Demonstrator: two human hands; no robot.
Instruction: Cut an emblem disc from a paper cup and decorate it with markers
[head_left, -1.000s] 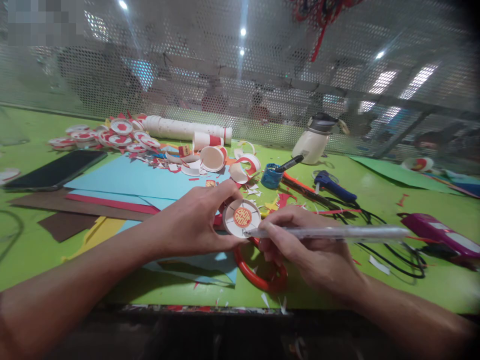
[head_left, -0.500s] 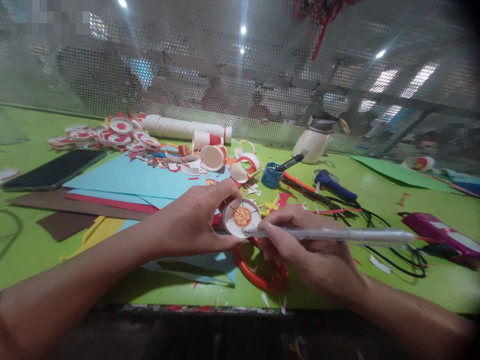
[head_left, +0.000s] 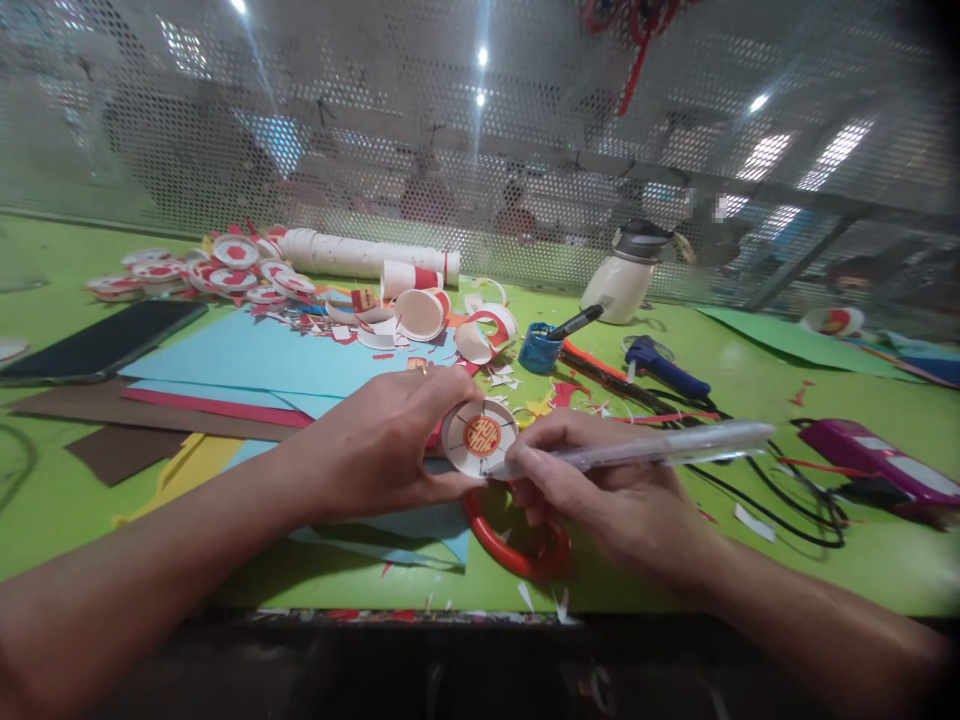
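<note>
Both hands are working: the left hand point(head_left: 390, 440) is pinching a paper disc point(head_left: 480, 438) while the right hand point(head_left: 600, 490), gripping a pen point(head_left: 637, 450), is marking its edge; steady tip control comes next.

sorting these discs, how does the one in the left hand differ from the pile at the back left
The held disc is tilted up off the table between the left hand's fingers; the pile of discs lies flat. The held one is single, the pile overlaps. Both are round, white, red-marked.

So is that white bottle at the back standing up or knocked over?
Upright. The white bottle stands on its base on the green table, its dark lid on top, close to the mesh screen.
</note>
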